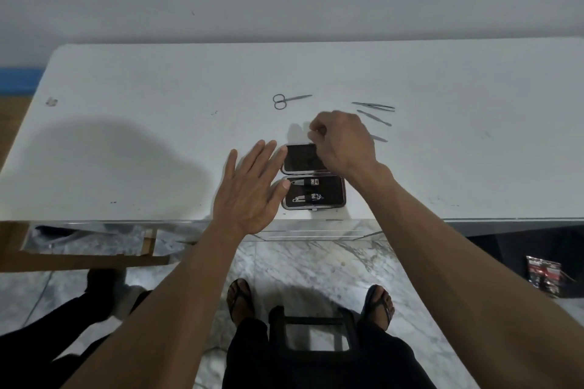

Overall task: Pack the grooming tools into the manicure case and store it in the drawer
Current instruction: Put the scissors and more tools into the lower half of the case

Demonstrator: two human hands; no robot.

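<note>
Packing underway: left hand (249, 189) fingers spread flat beside the open manicure case (313, 181); right hand (339, 144) fingers pinched, contents indiscernible; scissors (289, 100) beyond them await fetching

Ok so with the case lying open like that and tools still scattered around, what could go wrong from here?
1. The open manicure case lies right at the table's near edge; a nudge from the left hand beside it might tip it off.
2. The scissors, tweezers and a thin pick lie apart farther back, so one could get left out.
3. The right hand hides the lid's far corner, so what it pinches cannot be told.
</note>
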